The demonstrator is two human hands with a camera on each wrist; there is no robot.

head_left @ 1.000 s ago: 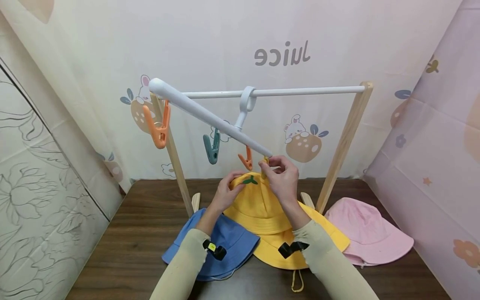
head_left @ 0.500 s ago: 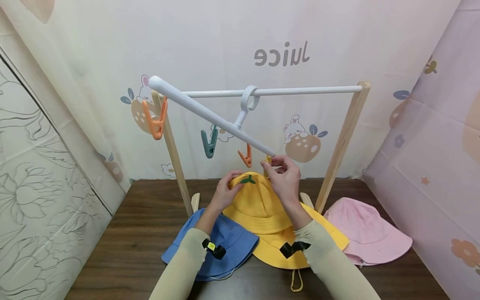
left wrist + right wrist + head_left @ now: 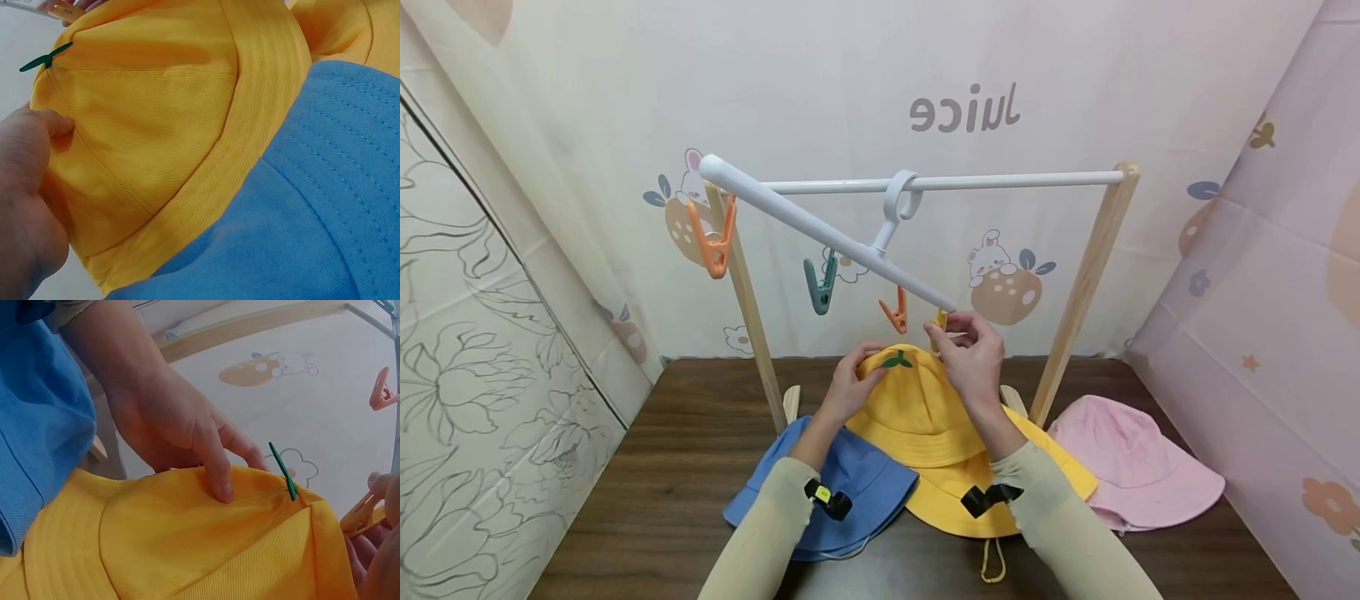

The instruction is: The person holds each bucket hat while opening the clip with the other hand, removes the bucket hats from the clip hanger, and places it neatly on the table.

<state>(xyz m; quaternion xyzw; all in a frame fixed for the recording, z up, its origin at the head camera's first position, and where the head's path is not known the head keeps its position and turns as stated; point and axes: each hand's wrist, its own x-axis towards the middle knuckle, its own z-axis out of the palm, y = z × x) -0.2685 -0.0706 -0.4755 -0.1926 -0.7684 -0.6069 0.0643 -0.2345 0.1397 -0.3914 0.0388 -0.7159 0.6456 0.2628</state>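
Observation:
A yellow bucket hat (image 3: 917,408) with a green sprout (image 3: 47,59) on its crown hangs upright between both hands. My left hand (image 3: 852,385) pinches the crown on its left side, thumb (image 3: 215,478) on the near face of the cloth. At the lower right end of the white hanger (image 3: 820,229), my right hand (image 3: 972,354) pinches a yellow clothespin (image 3: 362,515) just beside the crown's top. Part of that clothespin is hidden behind the fingers in the head view.
Two orange clothespins, one large (image 3: 713,242) and one further back (image 3: 895,312), and a green clothespin (image 3: 821,283) hang from the hanger, which hooks over the rack's rail (image 3: 1015,179). A blue hat (image 3: 842,483), a second yellow hat (image 3: 955,504) and a pink hat (image 3: 1127,458) lie on the table (image 3: 640,467).
My right hand and the hanger's lower end have shifted slightly to the right. The hanging clothespins have swung a little upward. My left hand keeps its hold on the yellow hat.

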